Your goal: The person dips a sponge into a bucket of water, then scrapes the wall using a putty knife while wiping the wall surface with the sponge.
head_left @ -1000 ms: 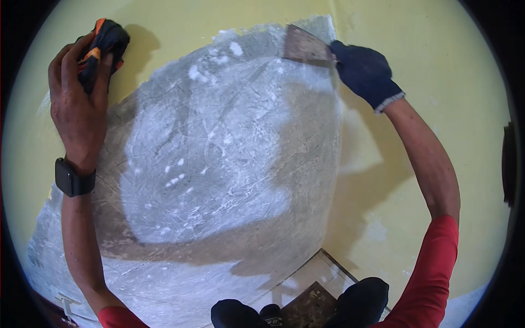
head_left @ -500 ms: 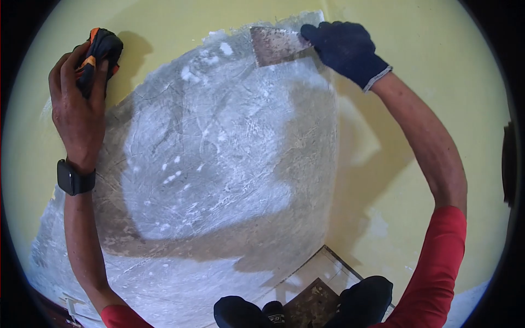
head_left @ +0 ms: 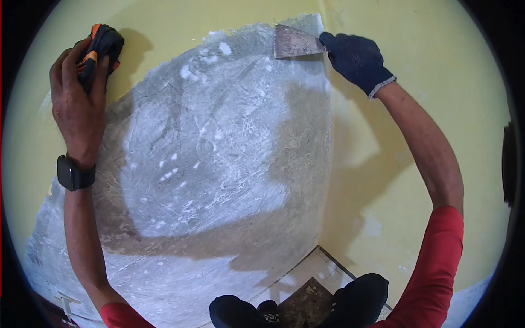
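My right hand [head_left: 355, 61], in a dark blue knit glove, grips a scraper [head_left: 295, 42]. Its wide, stained metal blade points left and lies against the top right of the bare grey patch [head_left: 219, 131] on the yellow wall. My left hand [head_left: 79, 104], ungloved, is closed round a black-and-orange bundle [head_left: 104, 52], perhaps crumpled fabric; its exact kind I cannot tell. That bundle rests against the yellow wall just left of the patch's upper edge. White spots and scratches mark the grey surface.
Yellow paint [head_left: 404, 164] borders the patch along the top and right, where a wall corner seems to run down. Below, a brown stained board [head_left: 306, 306] lies on pale floor tiles between my dark-clad knees [head_left: 358, 300]. A dark object [head_left: 508, 164] stands at the far right edge.
My right hand has moved the scraper to the right along the top of the grey patch, and its blade has turned slightly. The left hand has barely shifted.
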{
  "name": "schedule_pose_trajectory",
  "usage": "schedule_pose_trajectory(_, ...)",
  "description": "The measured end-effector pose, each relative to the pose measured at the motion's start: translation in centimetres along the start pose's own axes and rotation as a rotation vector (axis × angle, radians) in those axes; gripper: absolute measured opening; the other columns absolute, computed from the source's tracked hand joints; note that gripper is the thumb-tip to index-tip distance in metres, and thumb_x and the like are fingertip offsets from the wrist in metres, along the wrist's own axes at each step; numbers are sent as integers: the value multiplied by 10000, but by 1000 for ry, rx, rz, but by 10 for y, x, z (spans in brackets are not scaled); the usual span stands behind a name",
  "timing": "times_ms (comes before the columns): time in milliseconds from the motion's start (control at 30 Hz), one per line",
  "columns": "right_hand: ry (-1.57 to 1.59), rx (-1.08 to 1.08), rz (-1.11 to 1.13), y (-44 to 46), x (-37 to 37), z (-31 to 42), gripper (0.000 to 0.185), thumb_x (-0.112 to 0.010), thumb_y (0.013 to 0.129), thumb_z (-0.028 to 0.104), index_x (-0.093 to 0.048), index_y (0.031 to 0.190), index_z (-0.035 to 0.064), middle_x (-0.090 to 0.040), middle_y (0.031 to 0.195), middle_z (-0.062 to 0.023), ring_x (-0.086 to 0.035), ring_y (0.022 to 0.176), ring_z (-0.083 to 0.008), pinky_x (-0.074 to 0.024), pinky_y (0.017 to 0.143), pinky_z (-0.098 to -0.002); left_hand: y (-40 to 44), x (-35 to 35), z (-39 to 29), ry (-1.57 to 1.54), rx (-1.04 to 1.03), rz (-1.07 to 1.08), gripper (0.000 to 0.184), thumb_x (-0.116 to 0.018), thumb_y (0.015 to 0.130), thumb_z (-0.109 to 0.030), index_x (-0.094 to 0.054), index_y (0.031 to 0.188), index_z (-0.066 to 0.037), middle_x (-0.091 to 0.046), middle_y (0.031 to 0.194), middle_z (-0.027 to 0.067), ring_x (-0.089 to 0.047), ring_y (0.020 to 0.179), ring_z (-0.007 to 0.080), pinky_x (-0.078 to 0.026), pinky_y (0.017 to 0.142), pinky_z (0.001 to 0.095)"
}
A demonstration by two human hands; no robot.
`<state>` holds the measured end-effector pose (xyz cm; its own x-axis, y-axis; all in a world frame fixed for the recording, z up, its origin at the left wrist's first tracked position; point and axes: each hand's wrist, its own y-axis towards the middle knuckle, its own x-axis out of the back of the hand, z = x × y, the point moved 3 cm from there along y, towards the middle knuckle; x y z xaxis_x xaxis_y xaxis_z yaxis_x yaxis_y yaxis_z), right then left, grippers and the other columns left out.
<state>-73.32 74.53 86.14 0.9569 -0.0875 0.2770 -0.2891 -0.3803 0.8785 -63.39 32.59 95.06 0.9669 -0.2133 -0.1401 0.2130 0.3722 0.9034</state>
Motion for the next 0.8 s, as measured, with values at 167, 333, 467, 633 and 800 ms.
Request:
schedule_pose_trajectory(167,122,-139,67,6,-3,21,251,-561,837,208,-604,1084,197,-638,760,-79,-641,722,-287,-497,622,-429,1,2,0,-7,-54,4,356,-668,889,-251,-592,1218,-141,-557,1202,132,-632,1003,291,-538,811,388)
schedule_pose_trajectory(333,65,-30,-48,14,8,16,265,-567,834,191,-636,1089,161,-671,821,-112,-657,756,-289,-514,654,-430,0,0,3,-1,-10,23,371,-665,890,-285,-590,1224,-145,-552,1214,127,-640,1003,286,-553,806,390)
schedule_pose_trajectory(467,-23,-154,233,12,5,11,246,-562,838,153,-661,1063,152,-687,861,-92,-663,742,-260,-527,656,-401,-2,1,5,28,-52,22,369,-667,891,-290,-590,1225,-153,-558,1208,116,-640,1004,282,-554,808,375)
schedule_pose_trajectory(633,-4,83,-62,24,4,31,239,-558,839,174,-638,1064,162,-653,771,-76,-642,684,-259,-509,607,-386,-1,1,1,-17,-34,25,370,-668,890,-276,-585,1230,-159,-565,1195,112,-644,1000,281,-557,797,372)
schedule_pose_trajectory(800,-20,22,-45,6,6,-3,260,-536,851,184,-659,1079,169,-679,811,-76,-660,738,-263,-513,658,-404,-3,5,7,-8,-52,35,368,-672,885,-277,-592,1221,-149,-565,1190,115,-647,991,277,-558,795,375)
